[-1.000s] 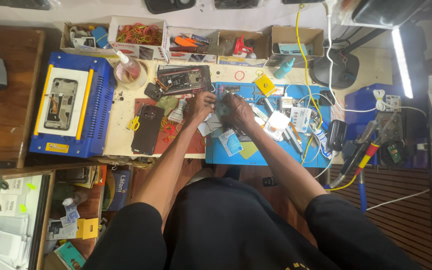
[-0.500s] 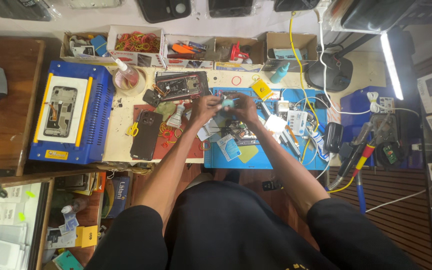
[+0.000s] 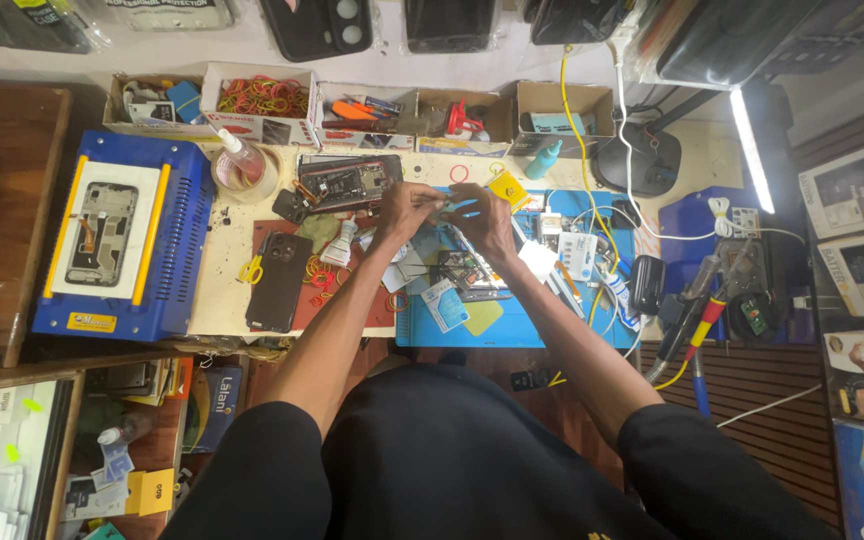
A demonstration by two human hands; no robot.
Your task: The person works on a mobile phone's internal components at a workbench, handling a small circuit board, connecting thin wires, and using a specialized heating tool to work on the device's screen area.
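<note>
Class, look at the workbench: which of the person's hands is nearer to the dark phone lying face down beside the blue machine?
Left. The left hand is just up and to the right of the dark phone. The right hand is farther right, over the blue mat.

A long white strip lamp [image 3: 749, 150] glares at the right, lighting the cluttered cream counter [image 3: 222, 290] brightly. Edges bend and dim; focus is sharp.
</note>
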